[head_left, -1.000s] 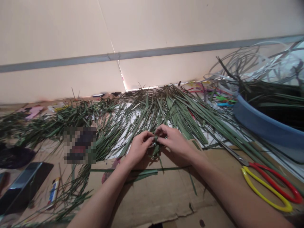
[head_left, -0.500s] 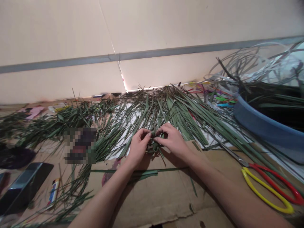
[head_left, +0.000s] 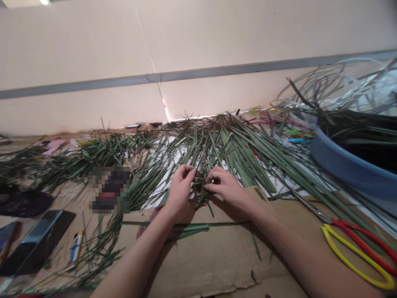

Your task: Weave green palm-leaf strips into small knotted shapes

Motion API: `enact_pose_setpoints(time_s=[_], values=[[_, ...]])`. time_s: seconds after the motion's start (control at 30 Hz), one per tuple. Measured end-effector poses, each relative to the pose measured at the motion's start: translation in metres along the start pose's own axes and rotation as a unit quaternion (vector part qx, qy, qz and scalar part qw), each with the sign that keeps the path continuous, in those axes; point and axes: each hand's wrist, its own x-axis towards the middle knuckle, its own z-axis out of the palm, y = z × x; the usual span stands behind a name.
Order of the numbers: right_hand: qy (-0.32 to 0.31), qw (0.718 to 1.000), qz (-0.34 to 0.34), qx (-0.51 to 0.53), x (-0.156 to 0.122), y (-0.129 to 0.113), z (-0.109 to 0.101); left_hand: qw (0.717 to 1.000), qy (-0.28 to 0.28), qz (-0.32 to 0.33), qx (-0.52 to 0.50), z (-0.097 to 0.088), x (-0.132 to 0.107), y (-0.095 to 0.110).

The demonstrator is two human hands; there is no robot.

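Observation:
A small piece of woven green leaf strips sits between my two hands, with loose ends poking out below it. My left hand pinches its left side with thumb and forefinger. On the other side, the fingertips of my right hand are closed on its edge. The exact form of the piece is hard to make out. Just beyond my hands spreads a heap of long green leaf blades. Beneath my forearms lies a cardboard sheet, with a few cut leaf strips on it.
Scissors with red and yellow handles lie at the right. Behind them stands a blue tub of leaves, with pale coiled strips beyond. At the left are a lighter, a dark box-shaped object and more cut leaves.
My hands have drawn slightly apart at the fingertips, so more of the woven leaf piece shows between them. The whole view has shifted a little.

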Motion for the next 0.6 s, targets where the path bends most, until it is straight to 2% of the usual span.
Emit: enact_pose_setpoints(time_s=[0.13, 0.27, 0.37, 0.6], values=[[-0.028, 0.998, 0.009, 0.048, -0.002, 0.001, 0.001, 1.0, 0.004, 0.012, -0.009, -0.003, 0.006, 0.002], [-0.023, 0.996, 0.03, 0.075, -0.005, 0.0, 0.003, 0.999, -0.035, -0.023, -0.02, -0.004, 0.009, 0.001], [-0.009, 0.99, 0.071, 0.121, -0.008, -0.006, 0.005, 0.996, -0.067, -0.05, -0.039, -0.004, 0.01, 0.001], [0.003, 0.936, 0.182, 0.303, -0.013, -0.016, 0.007, 0.992, -0.068, -0.097, -0.053, 0.001, 0.002, 0.005]])
